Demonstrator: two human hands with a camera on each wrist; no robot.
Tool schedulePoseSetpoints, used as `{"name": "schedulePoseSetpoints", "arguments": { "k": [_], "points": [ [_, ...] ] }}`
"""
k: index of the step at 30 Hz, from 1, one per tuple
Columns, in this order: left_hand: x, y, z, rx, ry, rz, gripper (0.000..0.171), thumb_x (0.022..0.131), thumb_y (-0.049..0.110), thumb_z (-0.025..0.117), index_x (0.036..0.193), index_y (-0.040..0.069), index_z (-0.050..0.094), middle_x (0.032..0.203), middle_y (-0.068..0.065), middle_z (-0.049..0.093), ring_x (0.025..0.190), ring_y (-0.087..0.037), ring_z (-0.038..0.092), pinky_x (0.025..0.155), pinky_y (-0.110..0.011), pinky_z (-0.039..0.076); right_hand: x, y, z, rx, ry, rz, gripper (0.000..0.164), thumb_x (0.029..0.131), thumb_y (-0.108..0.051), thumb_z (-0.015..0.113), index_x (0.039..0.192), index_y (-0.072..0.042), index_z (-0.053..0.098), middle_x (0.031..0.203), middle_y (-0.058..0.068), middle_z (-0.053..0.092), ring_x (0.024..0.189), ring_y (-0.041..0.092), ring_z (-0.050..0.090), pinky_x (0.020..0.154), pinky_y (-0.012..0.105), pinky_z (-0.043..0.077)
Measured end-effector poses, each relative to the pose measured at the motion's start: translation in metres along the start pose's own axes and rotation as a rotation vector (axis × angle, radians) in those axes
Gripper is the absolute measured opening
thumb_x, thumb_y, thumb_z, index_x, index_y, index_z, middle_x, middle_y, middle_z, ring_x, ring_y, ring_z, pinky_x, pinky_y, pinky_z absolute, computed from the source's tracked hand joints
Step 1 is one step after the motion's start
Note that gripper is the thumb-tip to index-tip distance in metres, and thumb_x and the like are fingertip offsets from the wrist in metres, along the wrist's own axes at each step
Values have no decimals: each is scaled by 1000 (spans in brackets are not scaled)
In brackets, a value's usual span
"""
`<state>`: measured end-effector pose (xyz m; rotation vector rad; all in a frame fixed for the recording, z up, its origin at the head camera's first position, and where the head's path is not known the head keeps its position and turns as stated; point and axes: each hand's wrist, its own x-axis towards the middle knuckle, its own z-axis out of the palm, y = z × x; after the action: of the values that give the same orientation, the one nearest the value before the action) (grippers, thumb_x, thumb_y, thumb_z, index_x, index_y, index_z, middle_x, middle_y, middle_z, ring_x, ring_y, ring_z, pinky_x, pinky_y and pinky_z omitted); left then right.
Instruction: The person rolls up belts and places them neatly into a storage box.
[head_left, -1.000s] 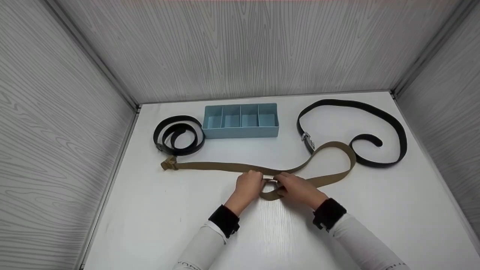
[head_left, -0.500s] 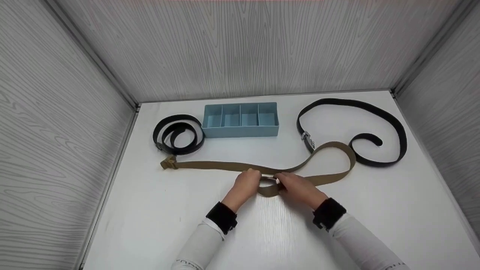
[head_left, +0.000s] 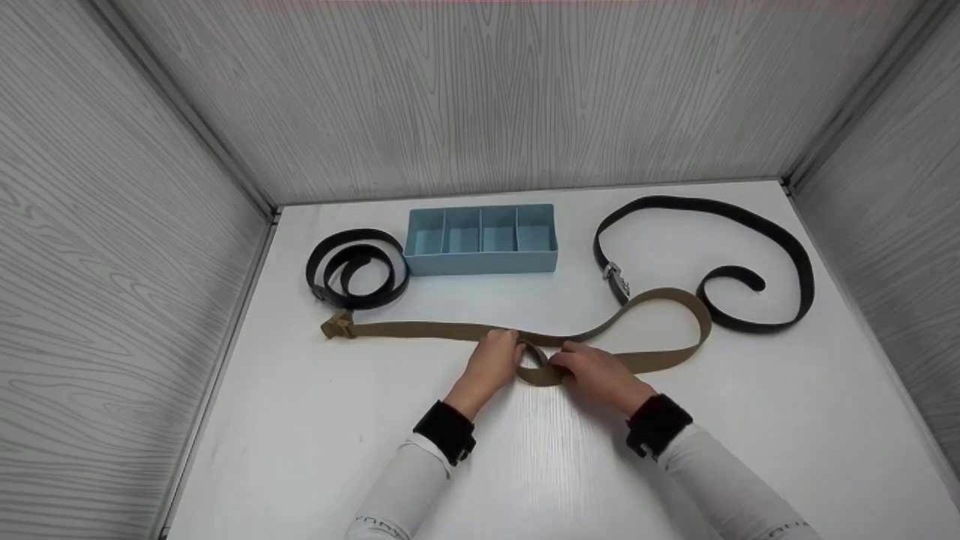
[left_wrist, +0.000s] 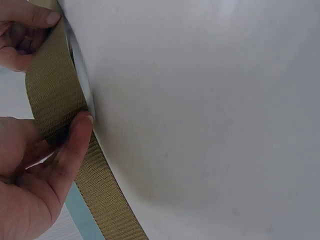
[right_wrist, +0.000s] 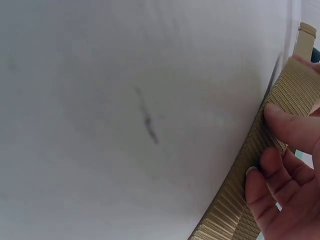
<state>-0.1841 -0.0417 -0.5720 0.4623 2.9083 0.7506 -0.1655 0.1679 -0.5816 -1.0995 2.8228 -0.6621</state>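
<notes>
A tan webbing belt (head_left: 420,331) lies across the white table, its buckle (head_left: 339,325) at the left end. Its other end is bent into a small loop between the hands. My left hand (head_left: 490,369) pinches the left side of this loop; in the left wrist view the thumb (left_wrist: 77,142) presses on the webbing's edge. On the loop's right side, my right hand (head_left: 602,377) pinches the overlapping webbing, thumb on one face and curled fingers (right_wrist: 267,187) on the other. From the right hand the strap swings out in a wide bend and back leftward behind both hands.
A blue four-compartment box (head_left: 480,262) stands at the back. Left of it lies a coiled black belt (head_left: 360,302), close to the tan buckle. A second black belt (head_left: 802,277) with a silver buckle (head_left: 615,279) lies loosely at right, meeting the tan strap's bend. Wood-patterned walls enclose the table.
My left hand has shifted slightly away from me along the loop. The small loop has narrowed, and its near edge has moved farther from me. The right hand has barely moved.
</notes>
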Motion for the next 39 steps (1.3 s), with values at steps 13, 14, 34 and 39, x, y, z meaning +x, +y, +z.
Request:
{"name": "schedulePoseSetpoints", "arguments": {
  "k": [13,14,34,39],
  "points": [
    [-2,7,11,157,8,61,21,93,1,59,108,6,71,100,-11,66,86,-25,67,70,-35,54,4,-5,-2,32,-82,201,9,88,-5,69,91,-3,61,88,4,54,79,21,58,70,38,50],
    [-3,7,11,164,6,71,21,94,1,59,109,6,71,100,-11,66,85,-26,68,70,-35,55,4,-6,-3,34,-89,220,11,88,-6,70,91,-2,60,88,5,53,80,22,58,71,38,50],
    [-3,12,9,-50,39,-77,19,89,4,61,105,-5,65,94,-16,66,84,-25,68,65,-32,54,8,1,-1,305,-101,127,32,74,17,61,96,-5,68,88,3,66,81,18,61,75,36,50],
    [1,12,6,44,-31,5,34,91,0,58,124,2,65,109,-14,65,102,-26,64,82,-34,52,8,3,2,366,-114,65,24,82,13,64,98,-5,67,91,2,65,85,16,61,76,34,50]
  ]
}}
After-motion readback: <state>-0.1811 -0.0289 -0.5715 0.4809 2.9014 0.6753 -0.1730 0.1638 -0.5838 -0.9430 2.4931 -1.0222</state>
